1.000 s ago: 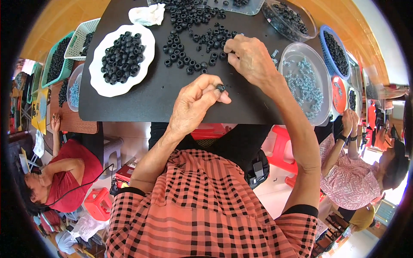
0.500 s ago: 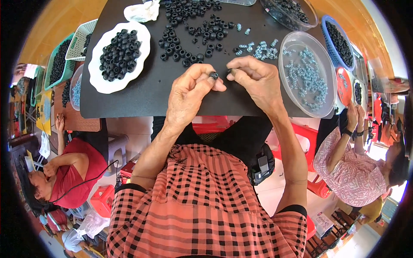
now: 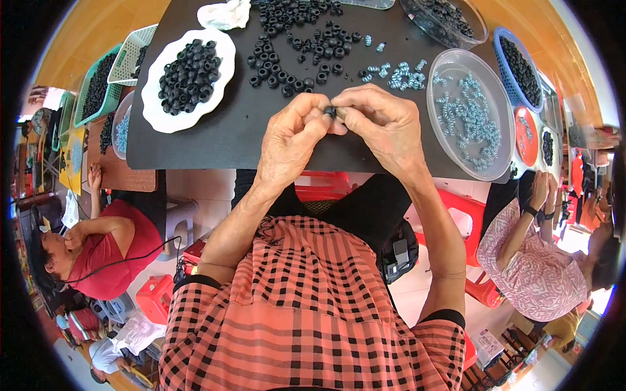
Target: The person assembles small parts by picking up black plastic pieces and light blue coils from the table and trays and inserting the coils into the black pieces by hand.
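Note:
Above the near edge of the black table [image 3: 215,146], my two hands meet at their fingertips. My left hand [image 3: 287,140] pinches a small black hollow cap-like piece [image 3: 330,111] between thumb and fingers. The thumb and forefinger of my right hand [image 3: 389,130] are closed against that piece; a tiny dark part between them is mostly hidden. Just beyond lie loose black hollow pieces [image 3: 285,77] of the same kind, scattered across the table. Small blue-and-white coil springs [image 3: 405,77] lie loose beyond my right hand.
A white scalloped plate [image 3: 152,98] of black pieces stands at left, a clear round tub [image 3: 433,111] of springs at right. Behind are a white cloth [image 3: 223,14] and another clear bowl [image 3: 479,29]. Baskets of black pieces flank the table. Co-workers sit left [image 3: 124,241] and right [image 3: 528,260].
My right hand has moved left, bringing its fingertips against the black piece in my left hand. Before, the two hands were a little apart.

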Action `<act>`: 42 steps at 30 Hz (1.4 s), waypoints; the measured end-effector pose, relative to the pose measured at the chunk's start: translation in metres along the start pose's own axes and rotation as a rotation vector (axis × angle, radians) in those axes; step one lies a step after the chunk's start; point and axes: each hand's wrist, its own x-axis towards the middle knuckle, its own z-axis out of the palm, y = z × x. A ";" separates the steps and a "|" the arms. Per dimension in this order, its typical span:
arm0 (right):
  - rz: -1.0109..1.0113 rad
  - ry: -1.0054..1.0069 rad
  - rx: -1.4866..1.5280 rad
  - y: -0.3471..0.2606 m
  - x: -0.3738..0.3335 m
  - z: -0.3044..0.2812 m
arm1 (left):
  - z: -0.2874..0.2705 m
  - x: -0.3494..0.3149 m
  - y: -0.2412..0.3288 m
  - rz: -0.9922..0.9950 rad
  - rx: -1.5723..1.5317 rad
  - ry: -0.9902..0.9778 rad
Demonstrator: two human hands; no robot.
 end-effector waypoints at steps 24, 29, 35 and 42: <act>-0.101 0.027 -0.211 0.004 -0.005 0.008 | -0.004 0.000 -0.006 0.045 0.122 0.041; -0.209 0.027 -0.461 -0.004 -0.003 0.012 | -0.005 -0.001 -0.004 0.057 0.190 0.065; 0.043 0.121 -0.024 0.007 -0.009 0.016 | -0.002 0.001 -0.001 0.027 0.103 0.036; -0.270 0.045 -0.515 0.000 -0.009 0.007 | -0.004 0.003 -0.004 -0.115 -0.273 -0.053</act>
